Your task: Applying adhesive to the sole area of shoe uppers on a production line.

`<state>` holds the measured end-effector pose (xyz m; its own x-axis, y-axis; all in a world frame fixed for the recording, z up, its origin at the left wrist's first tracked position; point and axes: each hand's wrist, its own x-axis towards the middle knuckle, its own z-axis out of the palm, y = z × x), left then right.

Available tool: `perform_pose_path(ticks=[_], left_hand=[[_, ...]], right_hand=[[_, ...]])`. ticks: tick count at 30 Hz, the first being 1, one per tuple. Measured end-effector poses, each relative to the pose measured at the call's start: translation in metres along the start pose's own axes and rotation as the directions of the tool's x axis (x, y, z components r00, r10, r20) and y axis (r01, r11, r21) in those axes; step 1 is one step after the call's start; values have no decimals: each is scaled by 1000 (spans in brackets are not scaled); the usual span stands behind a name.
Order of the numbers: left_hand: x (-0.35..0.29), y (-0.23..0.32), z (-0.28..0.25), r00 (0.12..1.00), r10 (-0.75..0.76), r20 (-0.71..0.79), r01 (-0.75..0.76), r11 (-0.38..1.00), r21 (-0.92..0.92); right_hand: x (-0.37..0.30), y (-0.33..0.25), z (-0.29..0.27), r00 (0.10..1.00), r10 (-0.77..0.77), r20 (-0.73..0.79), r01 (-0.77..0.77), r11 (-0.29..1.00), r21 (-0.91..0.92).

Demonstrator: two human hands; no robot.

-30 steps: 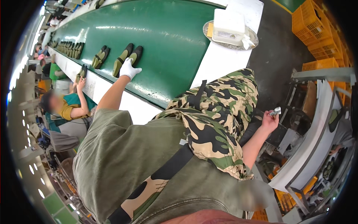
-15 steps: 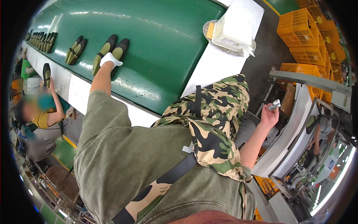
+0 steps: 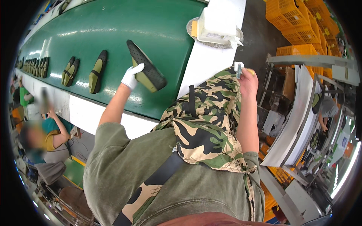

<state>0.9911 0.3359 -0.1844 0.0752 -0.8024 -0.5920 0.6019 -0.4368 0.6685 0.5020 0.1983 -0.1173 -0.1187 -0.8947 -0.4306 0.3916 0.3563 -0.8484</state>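
One shoe in hand, tipped to show its sole.
The left hand (image 3: 131,76), gloved, is grasping the shoe (image 3: 148,71) by its green side above the surface (image 3: 158,35); its match (image 3: 98,71) stands apart to the left. The right hand (image 3: 249,82), bare, pinches a small silvery piece (image 3: 238,68), well away. The step looks like lifting and turning; the next move probably calls for a steady left grip.

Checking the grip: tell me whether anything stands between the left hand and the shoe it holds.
Only the white glove does: the left hand inside it grips the shoe, and nothing else visible comes between them.
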Motion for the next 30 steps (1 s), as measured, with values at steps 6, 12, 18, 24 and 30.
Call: perform_pose_path(ticks=[6, 12, 18, 24, 30], left_hand=[[8, 3, 138, 889, 178, 422, 40, 888, -458], [0, 12, 221, 786, 491, 375, -488, 866, -113], [-30, 32, 248, 355, 542, 762, -933, 158, 322], [-63, 56, 274, 523, 237, 819, -776, -263, 573], [-89, 65, 318, 440, 328, 836, -839, -183, 513]], right_hand=[[-32, -38, 75, 960, -174, 218, 205, 971, -124], [-50, -61, 85, 921, -272, 277, 308, 947, -94], [-42, -57, 76, 970, -216, 110, 230, 963, -138], [-41, -59, 86, 969, -222, 109, 228, 972, -54], [-64, -73, 106, 961, -226, 159, 227, 974, 15]])
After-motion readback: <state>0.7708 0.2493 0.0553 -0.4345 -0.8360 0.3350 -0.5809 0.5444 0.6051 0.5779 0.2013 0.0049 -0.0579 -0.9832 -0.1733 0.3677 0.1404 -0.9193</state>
